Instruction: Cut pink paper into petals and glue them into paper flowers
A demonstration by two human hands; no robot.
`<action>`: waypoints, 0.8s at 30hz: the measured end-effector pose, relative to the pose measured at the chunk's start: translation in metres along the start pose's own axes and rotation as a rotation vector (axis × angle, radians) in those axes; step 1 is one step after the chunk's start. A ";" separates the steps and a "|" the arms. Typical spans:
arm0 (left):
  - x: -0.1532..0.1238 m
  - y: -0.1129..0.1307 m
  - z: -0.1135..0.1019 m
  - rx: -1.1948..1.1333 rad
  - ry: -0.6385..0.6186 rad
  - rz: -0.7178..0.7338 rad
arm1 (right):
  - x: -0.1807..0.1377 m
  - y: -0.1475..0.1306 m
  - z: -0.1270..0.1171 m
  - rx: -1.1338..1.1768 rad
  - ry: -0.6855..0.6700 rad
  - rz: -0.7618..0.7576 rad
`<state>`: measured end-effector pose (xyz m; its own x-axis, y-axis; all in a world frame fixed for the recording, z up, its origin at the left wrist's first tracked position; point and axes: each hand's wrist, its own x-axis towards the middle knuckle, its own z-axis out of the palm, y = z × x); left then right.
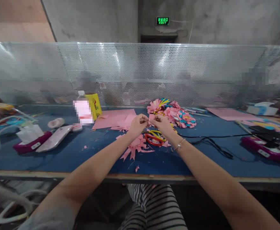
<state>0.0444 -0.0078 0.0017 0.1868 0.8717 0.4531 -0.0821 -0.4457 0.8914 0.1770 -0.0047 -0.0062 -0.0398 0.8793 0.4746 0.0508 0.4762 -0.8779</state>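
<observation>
Above the blue tabletop, my left hand point(138, 124) and my right hand point(163, 125) meet, both with fingers pinched on a small piece of pink paper point(151, 118). Its exact folds are too small to make out. Under my hands lie red-handled scissors point(153, 140) and a yellow-handled tool point(158, 134), partly covered by my right hand. Close to my left wrist is a fringed pink paper flower point(135, 145). Just beyond my right hand sit several paper flowers point(185, 118) in pink, blue and yellow.
Pink paper sheets point(117, 118) lie behind my left hand, beside a yellow box point(96, 105) and a bottle point(83, 110). A phone point(56, 138) leans on a purple power strip point(32, 144) at left. A black cable point(214, 145) runs right. A perforated metal screen point(130, 64) borders the back.
</observation>
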 end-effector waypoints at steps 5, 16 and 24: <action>-0.001 0.000 -0.001 -0.045 0.012 0.017 | 0.000 0.001 0.000 0.061 0.007 -0.022; 0.004 -0.013 -0.004 0.167 -0.042 0.179 | -0.003 -0.006 0.002 0.206 -0.021 0.005; 0.004 -0.013 -0.004 0.182 -0.047 0.173 | -0.004 -0.010 0.002 0.292 -0.041 -0.016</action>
<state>0.0422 0.0023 -0.0082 0.2310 0.7709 0.5936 0.0605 -0.6202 0.7821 0.1745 -0.0127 0.0002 -0.0785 0.8676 0.4910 -0.2393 0.4617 -0.8542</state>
